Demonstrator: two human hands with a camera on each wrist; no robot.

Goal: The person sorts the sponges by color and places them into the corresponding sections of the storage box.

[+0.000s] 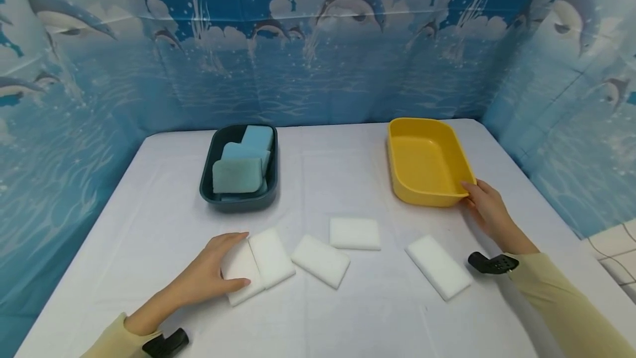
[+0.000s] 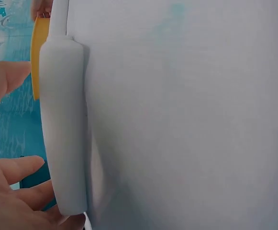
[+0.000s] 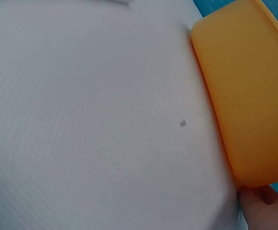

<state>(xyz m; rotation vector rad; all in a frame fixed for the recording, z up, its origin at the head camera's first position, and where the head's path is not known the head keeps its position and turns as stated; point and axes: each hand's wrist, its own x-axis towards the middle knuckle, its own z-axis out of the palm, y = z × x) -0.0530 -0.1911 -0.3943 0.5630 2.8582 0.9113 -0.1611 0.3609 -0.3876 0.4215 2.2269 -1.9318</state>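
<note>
My left hand [image 1: 211, 269] is over the leftmost white sponge [image 1: 243, 272], its thumb and fingers spread across it. In the left wrist view, the fingertips are right at one end of that sponge [image 2: 64, 129], and the thumb stands off from it. A second white sponge [image 1: 271, 258] lies against its right side. My right hand [image 1: 489, 211] grips the near right corner of a yellow plastic bin [image 1: 429, 195], thumb on the rim and the other fingers beneath. The right wrist view shows the bin's side wall [image 3: 249, 96] beside the fingers.
Three more white sponges lie apart on the white-covered table [image 1: 348, 319]: one left of centre [image 1: 321, 261], one behind it [image 1: 354, 233], one to the right [image 1: 439, 267]. A dark green bin [image 1: 240, 205] at the back left holds several blue-green sponges [image 1: 238, 175]. A dolphin-print curtain [image 1: 318, 82] stands behind.
</note>
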